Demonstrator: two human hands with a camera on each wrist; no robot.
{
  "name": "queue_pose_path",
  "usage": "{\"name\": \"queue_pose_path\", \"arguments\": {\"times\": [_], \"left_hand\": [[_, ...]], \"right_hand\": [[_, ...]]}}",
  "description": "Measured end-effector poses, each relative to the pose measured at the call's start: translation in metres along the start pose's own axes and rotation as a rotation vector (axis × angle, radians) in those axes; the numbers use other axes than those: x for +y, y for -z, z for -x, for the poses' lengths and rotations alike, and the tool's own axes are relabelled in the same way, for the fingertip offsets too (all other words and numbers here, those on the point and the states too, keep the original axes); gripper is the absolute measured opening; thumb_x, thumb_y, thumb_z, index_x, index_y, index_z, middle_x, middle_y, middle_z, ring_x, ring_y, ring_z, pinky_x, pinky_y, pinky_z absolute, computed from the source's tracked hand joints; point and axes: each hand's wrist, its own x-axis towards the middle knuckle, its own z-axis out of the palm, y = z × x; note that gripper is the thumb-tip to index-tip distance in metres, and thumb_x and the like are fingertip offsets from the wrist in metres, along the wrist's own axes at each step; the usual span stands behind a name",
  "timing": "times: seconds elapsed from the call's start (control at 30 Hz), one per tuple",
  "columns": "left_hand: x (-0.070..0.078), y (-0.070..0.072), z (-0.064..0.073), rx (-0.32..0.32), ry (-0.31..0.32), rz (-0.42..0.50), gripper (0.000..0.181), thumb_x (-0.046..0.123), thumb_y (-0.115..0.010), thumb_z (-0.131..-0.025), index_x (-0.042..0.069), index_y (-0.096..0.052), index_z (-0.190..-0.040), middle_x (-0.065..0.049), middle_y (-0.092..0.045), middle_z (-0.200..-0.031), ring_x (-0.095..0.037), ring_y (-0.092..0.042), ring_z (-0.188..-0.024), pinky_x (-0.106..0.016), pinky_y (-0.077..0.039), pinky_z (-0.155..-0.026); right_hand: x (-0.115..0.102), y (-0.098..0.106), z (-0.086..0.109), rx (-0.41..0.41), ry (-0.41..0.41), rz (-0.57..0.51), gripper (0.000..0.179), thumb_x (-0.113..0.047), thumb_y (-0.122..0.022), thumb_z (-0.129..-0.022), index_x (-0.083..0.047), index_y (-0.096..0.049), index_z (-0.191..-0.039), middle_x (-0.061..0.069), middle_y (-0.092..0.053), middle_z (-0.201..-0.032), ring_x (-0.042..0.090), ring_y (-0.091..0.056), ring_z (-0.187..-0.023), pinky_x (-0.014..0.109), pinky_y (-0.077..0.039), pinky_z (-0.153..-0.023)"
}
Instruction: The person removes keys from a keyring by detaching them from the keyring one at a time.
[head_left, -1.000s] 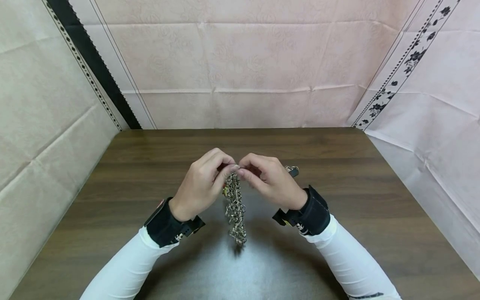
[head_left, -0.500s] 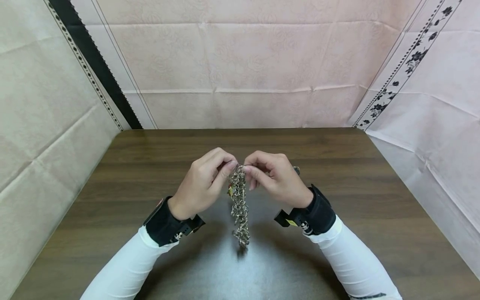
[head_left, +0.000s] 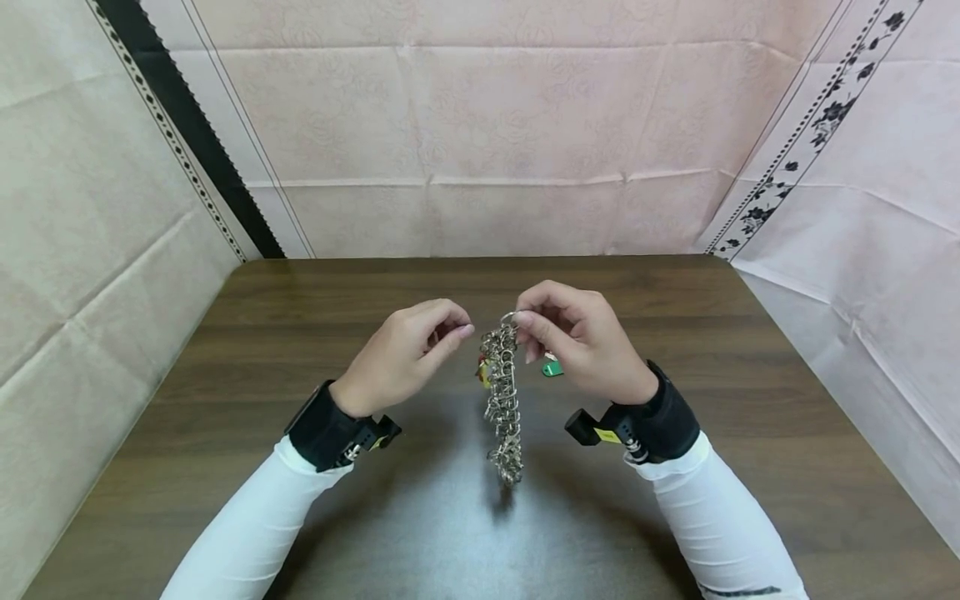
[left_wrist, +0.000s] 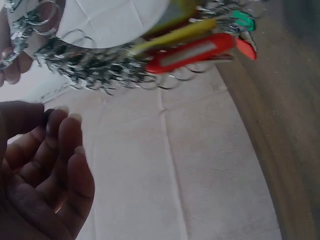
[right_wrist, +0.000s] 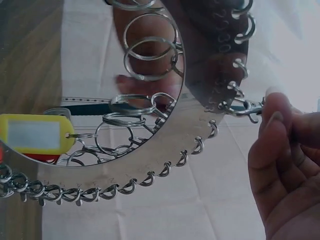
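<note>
A large flat metal key ring point(head_left: 506, 400), lined with many small split rings, hangs nearly edge-on below my right hand point(head_left: 588, 342) in the head view. In the right wrist view, that hand's thumb and fingers pinch a small metal clasp point(right_wrist: 247, 108) at the outer edge of the key ring point(right_wrist: 160, 145). A yellow key tag point(right_wrist: 37, 134) dangles from a split ring there. The left wrist view shows a red tag point(left_wrist: 190, 54) and a green one point(left_wrist: 245, 20). My left hand point(head_left: 405, 350) is apart from the ring, its fingers loosely curled with nothing visible in them.
A brown wooden table point(head_left: 337, 542) lies beneath both hands. Pale cloth point(head_left: 480, 125) hangs behind its far edge and along both sides. A black camera band point(head_left: 330, 433) is worn on each wrist.
My left hand has let go at the top of the key ring and parted from it. My right hand has carried the ring right and slightly up; a green tag now shows beside it.
</note>
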Motion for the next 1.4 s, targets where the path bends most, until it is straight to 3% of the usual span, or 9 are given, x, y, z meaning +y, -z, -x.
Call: {"name": "queue_pose_path", "arguments": {"times": [0.23, 0.57, 0.77, 0.97, 1.4], "left_hand": [[-0.007, -0.010, 0.000, -0.112, 0.042, -0.003, 0.011, 0.029, -0.057, -0.096, 0.019, -0.062, -0.095, 0.011, -0.056, -0.079, -0.002, -0.051, -0.069, -0.023, -0.045, -0.059], [-0.009, -0.023, 0.002, -0.180, 0.043, -0.025, 0.014, 0.029, -0.071, -0.086, 0.019, -0.066, -0.094, 0.015, -0.058, -0.080, 0.002, -0.053, -0.070, -0.020, -0.047, -0.061], [-0.008, -0.030, 0.003, -0.124, 0.055, -0.035, 0.015, 0.030, -0.074, -0.083, 0.021, -0.063, -0.088, 0.014, -0.056, -0.079, -0.001, -0.053, -0.070, -0.020, -0.046, -0.060], [-0.008, -0.030, 0.003, -0.057, 0.048, -0.024, 0.009, 0.024, -0.070, -0.086, 0.022, -0.062, -0.088, 0.013, -0.055, -0.079, -0.001, -0.051, -0.070, -0.021, -0.045, -0.059], [-0.009, -0.019, 0.001, -0.053, 0.004, 0.010, 0.013, 0.029, -0.057, -0.096, 0.018, -0.065, -0.095, 0.011, -0.058, -0.084, -0.003, -0.051, -0.071, -0.023, -0.044, -0.059]], "right_hand": [[-0.003, 0.010, 0.001, 0.008, 0.007, -0.006, 0.003, 0.000, -0.056, -0.093, 0.000, -0.057, -0.090, 0.005, -0.058, -0.070, 0.013, -0.056, -0.054, 0.029, -0.050, -0.049], [-0.007, 0.013, 0.002, -0.003, 0.000, -0.031, 0.004, -0.001, -0.057, -0.092, 0.002, -0.057, -0.090, 0.004, -0.057, -0.071, 0.014, -0.056, -0.054, 0.030, -0.050, -0.048], [-0.007, 0.012, 0.003, -0.011, -0.001, -0.032, 0.003, -0.001, -0.057, -0.092, 0.001, -0.057, -0.089, 0.005, -0.058, -0.073, 0.014, -0.057, -0.055, 0.030, -0.050, -0.049], [-0.006, 0.010, 0.002, -0.035, 0.005, -0.053, 0.003, 0.002, -0.055, -0.093, 0.002, -0.057, -0.090, 0.006, -0.058, -0.073, 0.015, -0.058, -0.056, 0.030, -0.050, -0.050], [-0.006, 0.009, 0.001, -0.030, -0.007, -0.023, 0.003, -0.001, -0.057, -0.092, 0.001, -0.057, -0.089, 0.005, -0.058, -0.073, 0.016, -0.057, -0.055, 0.031, -0.050, -0.049]]}}
